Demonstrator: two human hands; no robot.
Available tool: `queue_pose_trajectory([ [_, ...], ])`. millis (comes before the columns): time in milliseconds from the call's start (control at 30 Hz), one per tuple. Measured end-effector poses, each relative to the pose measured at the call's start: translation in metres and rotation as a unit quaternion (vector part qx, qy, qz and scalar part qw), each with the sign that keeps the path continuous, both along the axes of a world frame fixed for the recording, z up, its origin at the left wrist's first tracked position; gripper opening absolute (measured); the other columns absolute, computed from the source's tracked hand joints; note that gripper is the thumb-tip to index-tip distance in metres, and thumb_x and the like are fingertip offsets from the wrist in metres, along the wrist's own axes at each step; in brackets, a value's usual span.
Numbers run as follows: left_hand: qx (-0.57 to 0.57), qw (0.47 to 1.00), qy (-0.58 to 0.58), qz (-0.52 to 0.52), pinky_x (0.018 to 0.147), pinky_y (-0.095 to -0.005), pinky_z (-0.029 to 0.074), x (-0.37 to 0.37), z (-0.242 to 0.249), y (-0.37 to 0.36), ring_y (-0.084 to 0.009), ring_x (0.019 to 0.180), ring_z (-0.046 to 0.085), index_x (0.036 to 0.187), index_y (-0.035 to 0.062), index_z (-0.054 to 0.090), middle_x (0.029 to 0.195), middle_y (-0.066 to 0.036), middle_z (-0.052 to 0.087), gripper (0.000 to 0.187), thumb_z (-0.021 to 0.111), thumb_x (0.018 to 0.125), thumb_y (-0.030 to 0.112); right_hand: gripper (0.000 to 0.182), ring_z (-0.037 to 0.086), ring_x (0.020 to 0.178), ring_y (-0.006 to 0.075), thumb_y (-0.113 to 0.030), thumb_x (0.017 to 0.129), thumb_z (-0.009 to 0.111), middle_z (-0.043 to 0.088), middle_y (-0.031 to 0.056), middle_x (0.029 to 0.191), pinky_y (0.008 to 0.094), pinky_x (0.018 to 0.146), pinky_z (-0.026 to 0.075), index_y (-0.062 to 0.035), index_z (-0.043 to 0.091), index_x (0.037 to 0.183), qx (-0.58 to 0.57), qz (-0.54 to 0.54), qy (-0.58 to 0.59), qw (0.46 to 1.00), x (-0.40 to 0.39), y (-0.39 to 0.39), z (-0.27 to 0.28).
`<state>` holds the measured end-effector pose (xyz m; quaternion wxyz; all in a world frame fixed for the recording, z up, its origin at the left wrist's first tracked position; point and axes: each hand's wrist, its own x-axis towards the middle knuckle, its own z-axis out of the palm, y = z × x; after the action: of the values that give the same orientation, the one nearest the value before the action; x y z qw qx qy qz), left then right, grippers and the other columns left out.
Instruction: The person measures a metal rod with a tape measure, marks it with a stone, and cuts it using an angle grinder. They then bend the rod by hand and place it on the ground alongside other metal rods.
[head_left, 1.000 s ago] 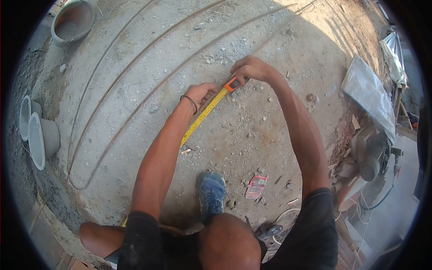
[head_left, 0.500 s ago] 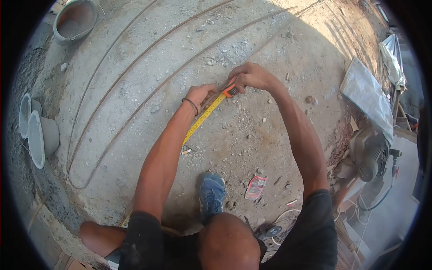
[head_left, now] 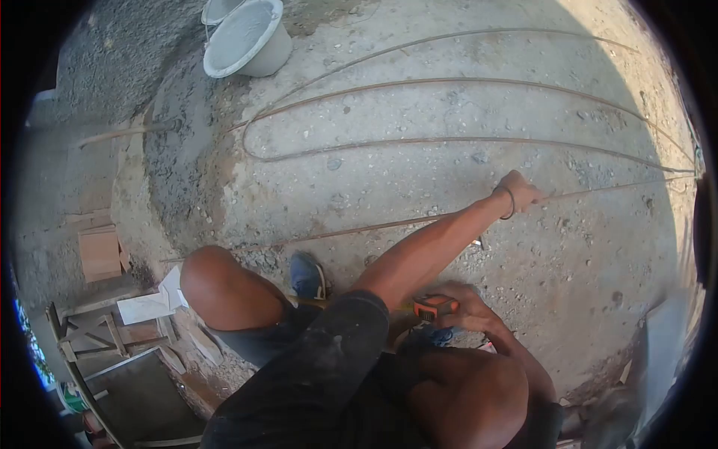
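My left hand (head_left: 521,193), with a dark band at its wrist, is closed on a long thin steel rod (head_left: 374,226) that runs across the ground. Near my knees, my right hand (head_left: 467,308) grips an orange and black tape measure (head_left: 435,307). A short stretch of yellow tape (head_left: 310,301) shows to the left of the case, partly hidden behind my left arm and sleeve. Beyond the held rod, more bent rods (head_left: 449,140) lie on the concrete ground.
Pale buckets (head_left: 250,41) stand at the upper left. Wet mortar (head_left: 183,161) covers ground at the left, near brown tile pieces (head_left: 99,253). A wooden frame (head_left: 97,337) is at the lower left, and a grey sheet (head_left: 666,352) at the right.
The view has turned leftward. My left hand has moved away from the tape measure onto the rod, and my right hand has brought the tape measure close to my knees.
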<state>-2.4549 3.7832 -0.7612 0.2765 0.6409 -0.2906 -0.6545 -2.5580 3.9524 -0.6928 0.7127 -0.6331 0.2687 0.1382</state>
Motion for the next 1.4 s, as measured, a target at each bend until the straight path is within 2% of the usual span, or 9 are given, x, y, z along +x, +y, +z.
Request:
queue_pose_trajectory([
  [100, -0.083, 0.991, -0.08, -0.069, 0.047, -0.0297, 0.048, 0.014, -0.028, 0.015, -0.0206, 0.046, 0.06, 0.058, -0.0015, 0.064, 0.057, -0.015, 0.063, 0.025, 0.069, 0.068, 0.021, 0.057, 0.061, 0.101, 0.0234, -0.023, 0.062, 0.08, 0.065, 0.0096, 0.107, 0.0336, 0.09, 0.048, -0.0078, 0.063, 0.114, 0.192, -0.067, -0.125, 0.971, 0.045, 0.026, 0.005],
  [167, -0.383, 0.84, -0.328, -0.202, 0.055, -0.0312, 0.052, 0.006, -0.097, 0.021, -0.024, 0.059, 0.066, 0.066, -0.0043, 0.066, 0.068, -0.019, 0.067, 0.028, 0.068, 0.068, 0.023, 0.051, 0.058, 0.105, 0.0167, -0.017, 0.068, 0.079, 0.062, 0.0078, 0.111, 0.0291, 0.09, 0.048, -0.007, 0.063, 0.115, -0.057, 0.11, -0.097, 0.988, 0.079, 0.053, -0.014],
  [233, -0.028, 0.994, -0.09, -0.046, 0.077, -0.0384, 0.055, 0.036, -0.01, 0.03, -0.0324, 0.094, 0.067, 0.095, -0.0104, 0.062, 0.102, -0.028, 0.066, 0.052, 0.075, 0.064, 0.029, 0.05, 0.058, 0.105, 0.0173, -0.019, 0.071, 0.076, 0.061, 0.0086, 0.113, 0.0295, 0.091, 0.047, -0.0059, 0.061, 0.116, -0.037, 0.137, -0.137, 0.98, 0.092, 0.06, -0.036],
  [533, -0.067, 0.986, -0.123, 0.091, 0.077, -0.0397, 0.055, 0.065, 0.074, 0.05, -0.0367, 0.09, 0.067, 0.093, -0.0132, 0.06, 0.094, -0.03, 0.066, 0.046, 0.073, 0.064, 0.02, 0.049, 0.055, 0.113, 0.0216, -0.032, 0.096, 0.053, 0.052, 0.0152, 0.126, 0.0329, 0.094, 0.046, 0.0028, 0.047, 0.13, 0.146, 0.204, -0.316, 0.915, 0.164, 0.09, -0.098],
  [600, -0.1, 0.985, -0.114, 0.079, 0.079, -0.0405, 0.055, 0.068, 0.086, 0.047, -0.0386, 0.092, 0.066, 0.094, -0.0134, 0.06, 0.096, -0.03, 0.065, 0.043, 0.072, 0.065, 0.017, 0.064, 0.053, 0.118, 0.0248, -0.036, 0.087, 0.066, 0.051, 0.018, 0.13, 0.036, 0.097, 0.045, 0.0007, 0.045, 0.135, -0.114, 0.304, 0.003, 0.946, 0.199, 0.071, -0.058],
  [700, -0.194, 0.951, -0.227, 0.084, 0.072, -0.0415, 0.056, 0.056, 0.103, 0.048, -0.0324, 0.083, 0.069, 0.08, 0.0128, 0.075, 0.084, -0.018, 0.07, 0.03, 0.066, 0.075, 0.041, 0.059, 0.053, 0.12, 0.0253, -0.031, 0.081, 0.074, 0.051, 0.0163, 0.132, 0.0368, 0.096, 0.044, -0.0028, 0.053, 0.128, 0.017, 0.245, 0.092, 0.965, 0.226, 0.061, -0.013],
  [833, -0.278, 0.937, -0.198, 0.079, 0.071, -0.0436, 0.055, -0.023, -0.042, -0.049, -0.0329, 0.081, 0.069, 0.08, 0.0045, 0.073, 0.083, -0.02, 0.069, 0.036, 0.063, 0.075, 0.038, 0.066, 0.046, 0.129, 0.0263, -0.034, 0.082, 0.074, 0.043, 0.019, 0.14, 0.0381, 0.104, 0.039, -0.0052, 0.047, 0.135, -0.001, 0.108, -0.146, 0.983, 0.228, 0.091, -0.013],
  [1067, -0.173, 0.97, -0.119, 0.124, 0.08, -0.0411, 0.055, 0.082, 0.129, 0.063, -0.0397, 0.092, 0.066, 0.094, -0.014, 0.06, 0.095, -0.031, 0.065, 0.039, 0.07, 0.065, 0.01, 0.066, 0.032, 0.139, 0.0288, -0.031, 0.085, 0.069, 0.035, 0.0158, 0.149, 0.0369, 0.112, 0.03, -0.0063, 0.043, 0.14, -0.059, 0.398, -0.154, 0.902, 0.207, -0.001, 0.023],
  [1400, -0.117, 0.992, -0.034, 0.032, 0.048, -0.0289, 0.045, 0.141, 0.08, 0.114, -0.0167, 0.049, 0.06, 0.062, -0.0055, 0.067, 0.055, -0.013, 0.062, 0.033, 0.073, 0.069, 0.026, 0.029, 0.064, 0.09, 0.0155, -0.02, 0.086, 0.071, 0.069, 0.0098, 0.102, 0.0317, 0.08, 0.05, -0.001, 0.066, 0.108, -0.313, -0.241, -0.021, 0.918, 0.024, -0.094, 0.134],
])
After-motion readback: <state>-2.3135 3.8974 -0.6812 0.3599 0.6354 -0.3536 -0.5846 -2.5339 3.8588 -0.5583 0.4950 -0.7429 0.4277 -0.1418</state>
